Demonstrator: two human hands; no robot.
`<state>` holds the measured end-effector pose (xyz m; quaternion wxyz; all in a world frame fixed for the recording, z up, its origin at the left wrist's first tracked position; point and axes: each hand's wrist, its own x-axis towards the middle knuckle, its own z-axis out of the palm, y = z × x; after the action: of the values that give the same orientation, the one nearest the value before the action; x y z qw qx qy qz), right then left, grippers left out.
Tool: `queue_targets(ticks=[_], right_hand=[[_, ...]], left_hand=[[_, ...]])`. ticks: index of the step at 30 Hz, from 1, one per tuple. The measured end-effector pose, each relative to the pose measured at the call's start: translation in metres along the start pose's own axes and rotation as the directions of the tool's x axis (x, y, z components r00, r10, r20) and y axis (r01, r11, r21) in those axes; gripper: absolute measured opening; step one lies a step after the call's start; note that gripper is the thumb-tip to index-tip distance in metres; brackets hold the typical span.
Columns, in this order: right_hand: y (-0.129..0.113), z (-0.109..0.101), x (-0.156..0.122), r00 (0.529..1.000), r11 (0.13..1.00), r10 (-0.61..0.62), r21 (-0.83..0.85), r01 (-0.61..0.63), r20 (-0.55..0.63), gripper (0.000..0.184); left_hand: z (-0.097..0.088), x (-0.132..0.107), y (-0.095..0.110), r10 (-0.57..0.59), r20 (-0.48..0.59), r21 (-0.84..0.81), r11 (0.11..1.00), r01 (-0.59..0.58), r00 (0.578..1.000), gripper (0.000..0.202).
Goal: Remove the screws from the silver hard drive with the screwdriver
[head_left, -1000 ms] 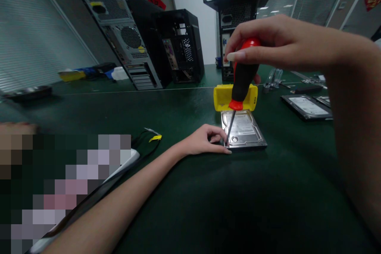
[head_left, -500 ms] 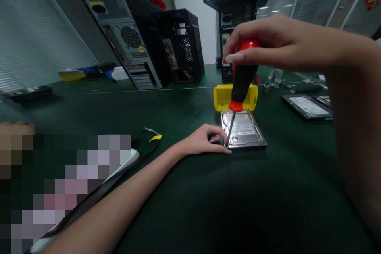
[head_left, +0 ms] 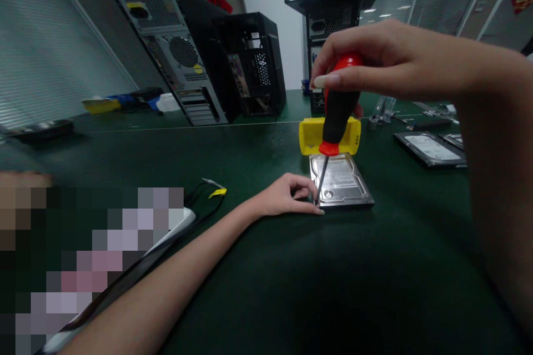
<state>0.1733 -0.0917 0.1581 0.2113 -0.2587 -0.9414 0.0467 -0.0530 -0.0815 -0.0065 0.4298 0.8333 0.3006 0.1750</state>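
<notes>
From my remote feed, my right hand clasps the screwdriver, tip at the near-left corner of the hard drive on the green tabletop, my left hand curled there, hold unclear, metal cover on, any screw's progress hidden.

Dim light, stretched toward edges

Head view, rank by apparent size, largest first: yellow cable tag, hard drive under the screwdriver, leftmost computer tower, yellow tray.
1. Leftmost computer tower
2. Hard drive and yellow tray: too alike to rank, both partly covered
3. Yellow cable tag
</notes>
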Motion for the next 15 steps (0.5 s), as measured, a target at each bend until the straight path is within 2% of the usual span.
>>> queue_targets(ticks=[15], right_hand=[[-0.0055,-0.0001,0.0005,0.999,0.997,-0.029,-0.069,0.028,-0.016,0.033]], left_hand=[[0.0003,0.0008,-0.0009,0.005,-0.012,-0.012,1.000,-0.005,1.000,0.027]])
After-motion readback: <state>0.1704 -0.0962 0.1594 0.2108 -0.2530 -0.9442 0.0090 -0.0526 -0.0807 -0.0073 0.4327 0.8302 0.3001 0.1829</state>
